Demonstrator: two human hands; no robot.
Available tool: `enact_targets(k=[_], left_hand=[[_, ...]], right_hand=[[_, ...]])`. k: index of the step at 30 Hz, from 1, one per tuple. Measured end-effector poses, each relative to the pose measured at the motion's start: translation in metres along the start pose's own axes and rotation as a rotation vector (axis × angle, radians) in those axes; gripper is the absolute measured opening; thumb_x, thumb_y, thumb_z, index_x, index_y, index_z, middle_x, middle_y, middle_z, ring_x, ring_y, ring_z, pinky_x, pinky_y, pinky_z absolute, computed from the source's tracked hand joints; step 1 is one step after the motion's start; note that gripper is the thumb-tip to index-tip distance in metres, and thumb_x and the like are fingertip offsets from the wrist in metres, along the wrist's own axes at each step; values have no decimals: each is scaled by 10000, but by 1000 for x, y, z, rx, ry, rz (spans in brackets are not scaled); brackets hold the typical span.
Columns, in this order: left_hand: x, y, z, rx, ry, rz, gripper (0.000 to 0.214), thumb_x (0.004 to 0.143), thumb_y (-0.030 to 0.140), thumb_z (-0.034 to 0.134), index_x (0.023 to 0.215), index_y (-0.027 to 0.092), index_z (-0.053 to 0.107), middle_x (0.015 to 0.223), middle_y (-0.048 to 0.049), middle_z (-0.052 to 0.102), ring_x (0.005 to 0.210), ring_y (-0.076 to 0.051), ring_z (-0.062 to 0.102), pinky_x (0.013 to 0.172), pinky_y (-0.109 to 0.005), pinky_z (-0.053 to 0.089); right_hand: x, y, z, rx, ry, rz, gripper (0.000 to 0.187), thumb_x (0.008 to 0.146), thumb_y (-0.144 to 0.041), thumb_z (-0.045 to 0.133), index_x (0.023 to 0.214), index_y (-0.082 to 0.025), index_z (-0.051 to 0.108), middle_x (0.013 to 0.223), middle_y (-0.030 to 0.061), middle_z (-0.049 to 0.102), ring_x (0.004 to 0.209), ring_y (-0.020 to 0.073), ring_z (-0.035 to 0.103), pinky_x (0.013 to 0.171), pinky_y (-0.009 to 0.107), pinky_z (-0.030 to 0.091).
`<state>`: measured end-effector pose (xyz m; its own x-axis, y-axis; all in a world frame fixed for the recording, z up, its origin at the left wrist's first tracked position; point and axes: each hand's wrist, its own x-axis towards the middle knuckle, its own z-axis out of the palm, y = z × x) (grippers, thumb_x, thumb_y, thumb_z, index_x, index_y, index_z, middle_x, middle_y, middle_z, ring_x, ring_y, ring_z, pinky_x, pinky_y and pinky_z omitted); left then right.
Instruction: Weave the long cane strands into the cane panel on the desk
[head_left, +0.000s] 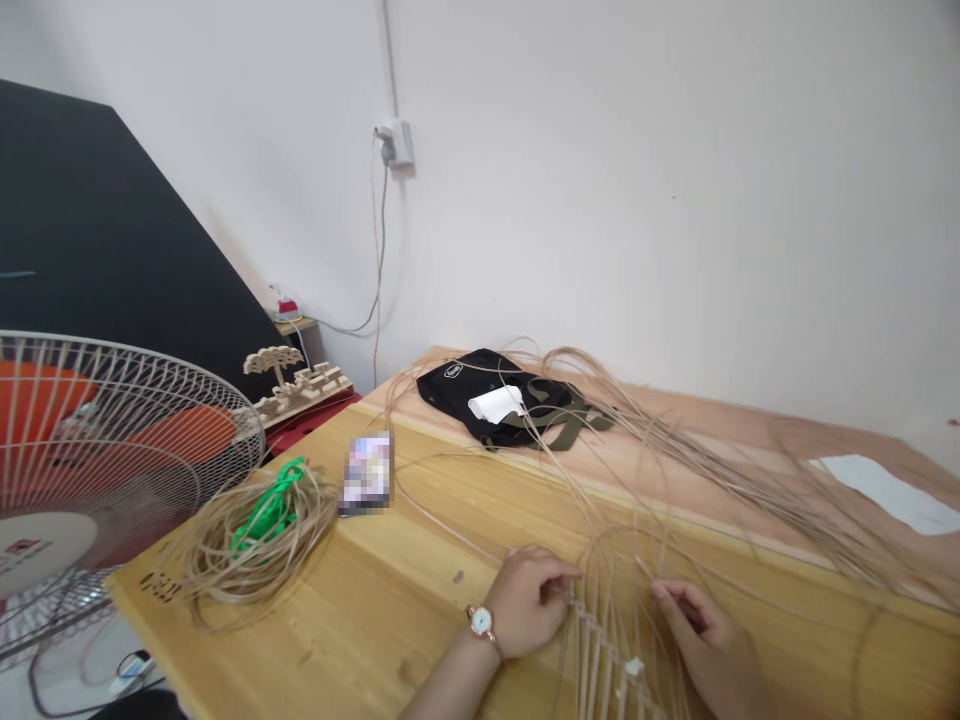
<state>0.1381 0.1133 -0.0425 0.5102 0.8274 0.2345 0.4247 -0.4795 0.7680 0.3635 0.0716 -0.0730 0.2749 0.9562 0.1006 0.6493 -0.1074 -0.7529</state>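
Note:
My left hand (529, 600), with a watch on its wrist, rests on the wooden table (420, 600) and pinches thin rattan strands at the edge of a woven piece (607, 650). My right hand (701, 640) lies just right of the weave, fingers curled around another strand. Long loose rattan strands (675, 450) fan out from the weave toward the far right of the table.
A coil of rattan tied with green string (259, 535) lies at the table's left end beside a phone (366, 473). A black bag (510, 400) sits at the back. A fan (90, 460) stands at the left. White paper (892, 490) lies at the right.

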Motion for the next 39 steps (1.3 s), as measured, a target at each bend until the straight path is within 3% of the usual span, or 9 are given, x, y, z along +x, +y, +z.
enact_targets(k=[39], left_hand=[[-1, -3, 1, 34, -26, -1, 345, 662, 93, 452, 930, 225, 624, 810, 0, 634, 772, -141, 534, 766, -276, 361]], right_hand=[[-1, -5, -2, -33, 32, 3, 370, 714, -539, 447, 744, -219, 628, 763, 14, 678, 733, 198, 617, 584, 229, 471]])
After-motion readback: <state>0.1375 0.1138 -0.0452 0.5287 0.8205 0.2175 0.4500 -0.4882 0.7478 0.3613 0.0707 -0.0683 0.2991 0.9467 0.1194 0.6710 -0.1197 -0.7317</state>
